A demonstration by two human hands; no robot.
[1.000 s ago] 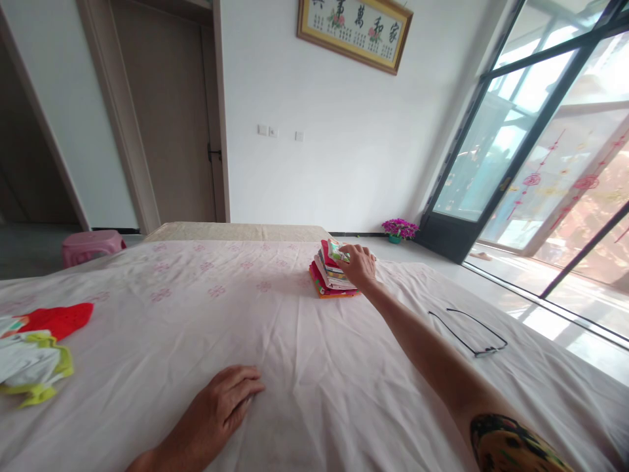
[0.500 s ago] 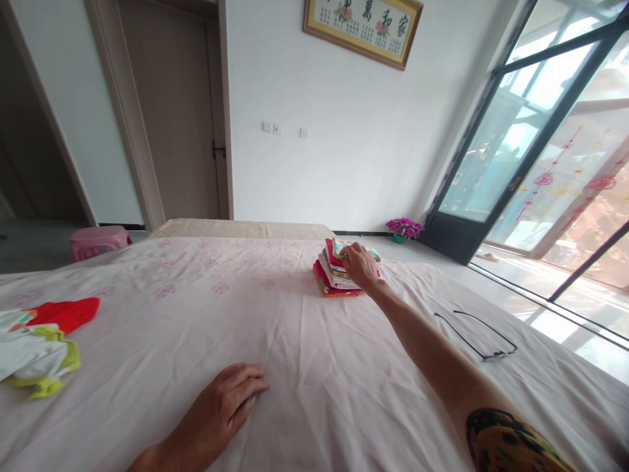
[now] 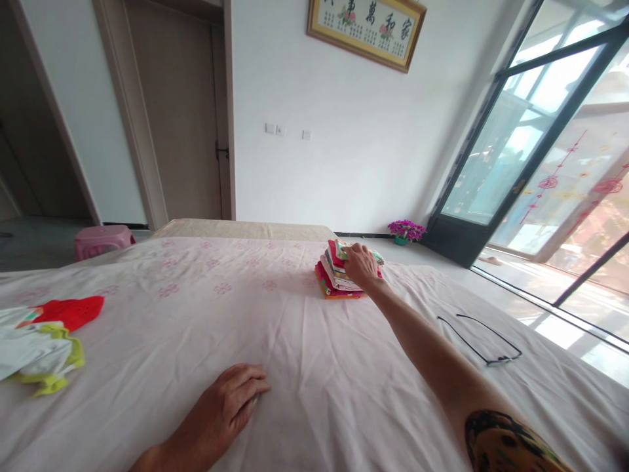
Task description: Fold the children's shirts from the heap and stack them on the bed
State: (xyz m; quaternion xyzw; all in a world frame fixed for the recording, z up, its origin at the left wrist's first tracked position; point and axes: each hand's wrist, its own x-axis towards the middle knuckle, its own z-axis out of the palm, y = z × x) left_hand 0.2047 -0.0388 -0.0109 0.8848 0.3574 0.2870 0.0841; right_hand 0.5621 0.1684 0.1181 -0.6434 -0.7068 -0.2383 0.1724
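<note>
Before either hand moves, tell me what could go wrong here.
The right hand is on top of the stack of folded cloth; a sideways push might topple it. The glasses lie open on the sheet beside the right arm, so a sweep outward could knock or bend them.

Clearance: folded stack (image 3: 339, 276)
You can pass left over the sheet (image 3: 246, 321); your right forearm (image 3: 417, 335) and the glasses (image 3: 504, 358) obstruct the near right.

Stack (image 3: 335, 276) on bedsheet (image 3: 295, 337), clothes (image 3: 46, 351) left, glasses (image 3: 502, 359) right
</note>
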